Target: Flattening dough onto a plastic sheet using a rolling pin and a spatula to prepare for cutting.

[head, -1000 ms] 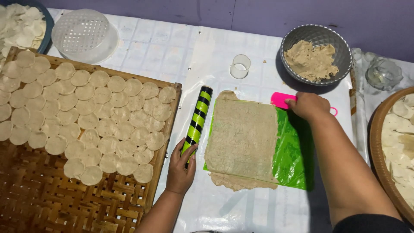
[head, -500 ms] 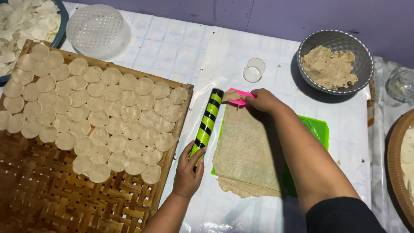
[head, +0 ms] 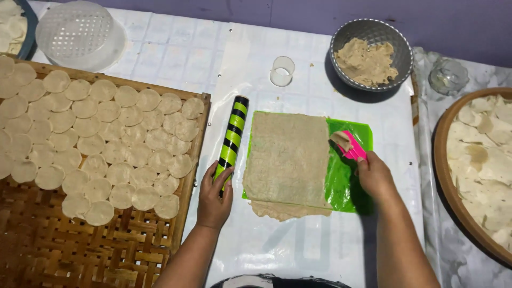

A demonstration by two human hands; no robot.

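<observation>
Landmark: dough sheet (head: 288,160), which lay on a plastic mat (head: 349,181). Rolling pin (head: 230,140) just left of it; woven tray (head: 64,234) of dough rounds (head: 106,144) farther left. Cup (head: 282,70) behind. Bowl (head: 372,53) of dough behind right. Round tray (head: 445,176) far right.

Woven bamboo tray (head: 64,250) bearing round dough discs (head: 101,144), left of the fingers. Metal bowl of dough (head: 372,53), clear cup (head: 282,70) and perforated plastic cover (head: 80,33) lie beyond them. Round wooden tray (head: 445,176) far right.
</observation>
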